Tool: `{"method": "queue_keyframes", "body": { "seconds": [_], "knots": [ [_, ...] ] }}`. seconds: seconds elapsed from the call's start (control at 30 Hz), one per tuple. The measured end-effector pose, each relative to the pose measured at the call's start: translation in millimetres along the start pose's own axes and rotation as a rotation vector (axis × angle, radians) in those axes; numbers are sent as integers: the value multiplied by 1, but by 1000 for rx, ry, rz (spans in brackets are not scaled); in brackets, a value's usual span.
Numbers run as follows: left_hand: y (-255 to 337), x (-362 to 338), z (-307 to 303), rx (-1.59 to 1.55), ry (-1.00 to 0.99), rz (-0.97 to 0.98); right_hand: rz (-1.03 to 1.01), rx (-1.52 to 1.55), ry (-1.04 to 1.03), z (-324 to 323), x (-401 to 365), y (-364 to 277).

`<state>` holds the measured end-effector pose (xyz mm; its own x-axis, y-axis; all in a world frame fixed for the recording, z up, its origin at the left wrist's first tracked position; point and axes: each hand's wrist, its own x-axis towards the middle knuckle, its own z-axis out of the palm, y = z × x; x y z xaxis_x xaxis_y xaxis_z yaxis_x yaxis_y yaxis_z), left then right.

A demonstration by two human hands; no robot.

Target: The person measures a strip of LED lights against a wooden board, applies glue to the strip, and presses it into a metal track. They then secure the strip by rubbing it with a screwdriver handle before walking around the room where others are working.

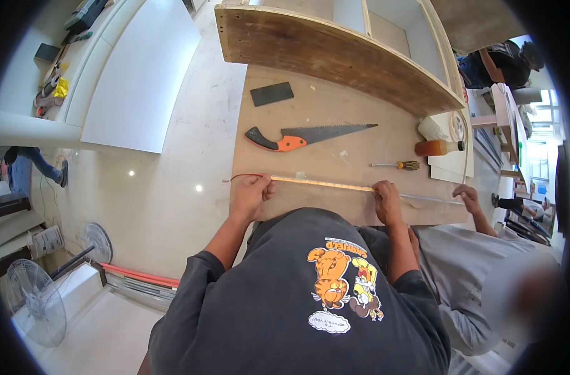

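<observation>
A narrow LED strip (322, 183), yellowish with evenly spaced marks, stretches across the board near my body. Its left end is pinched in my left hand (252, 195), where a thin red wire (241, 175) loops out past the board's edge. Farther along, my right hand (388, 201) has its fingers closed round the strip. Beyond that hand a pale, clear-looking length (428, 199) runs on toward a co-worker's hand (468, 197). A handsaw (310, 134) with an orange and black handle lies ahead, and a screwdriver (397, 165) rests beyond my right hand.
On the wooden board (347, 162) are a dark rectangular block (272, 94) and a bottle of amber liquid (436, 147). A wooden cabinet frame (335, 50) stands at the far side. A co-worker (479, 269) sits close at my right. A fan (38, 300) stands at left.
</observation>
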<state>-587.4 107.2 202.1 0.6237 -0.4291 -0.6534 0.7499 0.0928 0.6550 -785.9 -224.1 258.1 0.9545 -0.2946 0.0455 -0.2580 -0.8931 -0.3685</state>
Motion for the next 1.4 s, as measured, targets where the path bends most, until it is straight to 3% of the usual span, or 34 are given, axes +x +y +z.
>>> {"method": "queue_keyframes", "body": {
  "seconds": [0.17, 0.47, 0.83, 1.0, 1.27, 1.37, 1.4],
  "knots": [
    [18, 0, 12, 169, -22, -10, 13, -12, 21, -10, -2, 0],
    [32, -5, 29, 87, -60, -89, 94, 18, -2, -11, -11, 26],
    [31, -13, 40, 138, -168, 70, 150, 113, -135, -40, 0, 47],
    [38, -21, 55, 154, -181, 166, 72, 137, -346, -62, 24, 53],
    [38, -19, 85, 320, -294, 309, -187, 227, -973, -123, 93, 62],
    [48, -30, 89, 716, -534, 360, -251, 323, -1063, -143, 102, 74],
    [58, -42, 96, 804, -634, 329, -311, 425, -970, -145, 93, 82]
  ]
}}
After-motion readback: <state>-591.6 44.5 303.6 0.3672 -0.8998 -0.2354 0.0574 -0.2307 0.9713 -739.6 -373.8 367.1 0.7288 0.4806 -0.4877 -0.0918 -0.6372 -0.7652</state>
